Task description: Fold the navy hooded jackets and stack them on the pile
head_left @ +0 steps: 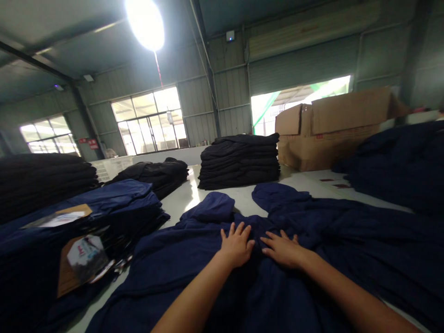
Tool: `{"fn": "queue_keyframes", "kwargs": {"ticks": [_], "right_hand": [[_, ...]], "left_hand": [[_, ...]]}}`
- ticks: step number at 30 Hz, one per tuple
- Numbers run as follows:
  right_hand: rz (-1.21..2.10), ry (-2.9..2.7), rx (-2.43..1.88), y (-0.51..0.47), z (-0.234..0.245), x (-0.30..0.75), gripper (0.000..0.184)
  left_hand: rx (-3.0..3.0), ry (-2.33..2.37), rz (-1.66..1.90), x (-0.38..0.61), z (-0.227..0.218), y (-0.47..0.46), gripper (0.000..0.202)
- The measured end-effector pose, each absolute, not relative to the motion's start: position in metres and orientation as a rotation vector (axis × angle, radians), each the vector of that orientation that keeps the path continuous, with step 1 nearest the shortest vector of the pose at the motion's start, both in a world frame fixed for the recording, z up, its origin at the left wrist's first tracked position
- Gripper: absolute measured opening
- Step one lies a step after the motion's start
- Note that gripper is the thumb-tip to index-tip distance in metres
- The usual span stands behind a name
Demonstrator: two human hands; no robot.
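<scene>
A dark navy garment (173, 268) lies spread over the table in front of me, with one sleeve-like part (213, 206) reaching toward the far side. My left hand (237, 245) rests flat on the cloth near the middle, fingers spread. Close beside it on the right, my right hand (281, 249) also lies on the navy cloth with its fingers apart. More navy fabric (364, 231) stretches off to the right; whether it belongs to the same garment I cannot tell.
Behind the garment stands a stack of folded black clothes (239, 162). Cardboard boxes (350, 115) are at the back right, beside a navy pile (402, 162). On the left, folded navy garments (121, 194) carry tags (86, 256). The white table (183, 199) shows between piles.
</scene>
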State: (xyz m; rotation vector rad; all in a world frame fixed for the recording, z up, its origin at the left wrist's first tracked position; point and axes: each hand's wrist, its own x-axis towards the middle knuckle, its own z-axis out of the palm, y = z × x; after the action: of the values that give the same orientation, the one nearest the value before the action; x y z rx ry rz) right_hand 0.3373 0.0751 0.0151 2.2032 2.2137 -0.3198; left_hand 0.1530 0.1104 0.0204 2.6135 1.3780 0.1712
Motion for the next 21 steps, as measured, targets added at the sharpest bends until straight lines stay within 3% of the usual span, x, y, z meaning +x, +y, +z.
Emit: {"fn": "queue_keyframes", "kwargs": {"ticks": [5,10,15,19,21], "right_hand": [[-0.078,2.311,2.349,0.076,0.04,0.36,0.049],[0.071,1.967,2.703,0.08,0.05,0.394,0.048],[0.087,1.58,3.011,0.081,0.043,0.433,0.052],[0.062,1.247,3.177,0.083,0.034,0.461,0.064],[0.013,1.112,3.238,0.085,0.028,0.472,0.074]], "left_hand": [[2.576,1.344,-0.064,0.19,0.01,0.121,0.056],[2.705,1.24,0.282,0.214,0.01,0.114,0.058],[2.705,1.119,0.109,0.238,0.012,0.103,0.046],[2.745,0.997,0.457,0.262,0.019,0.097,0.058],[2.726,0.866,0.396,0.271,0.016,0.095,0.062]]}}
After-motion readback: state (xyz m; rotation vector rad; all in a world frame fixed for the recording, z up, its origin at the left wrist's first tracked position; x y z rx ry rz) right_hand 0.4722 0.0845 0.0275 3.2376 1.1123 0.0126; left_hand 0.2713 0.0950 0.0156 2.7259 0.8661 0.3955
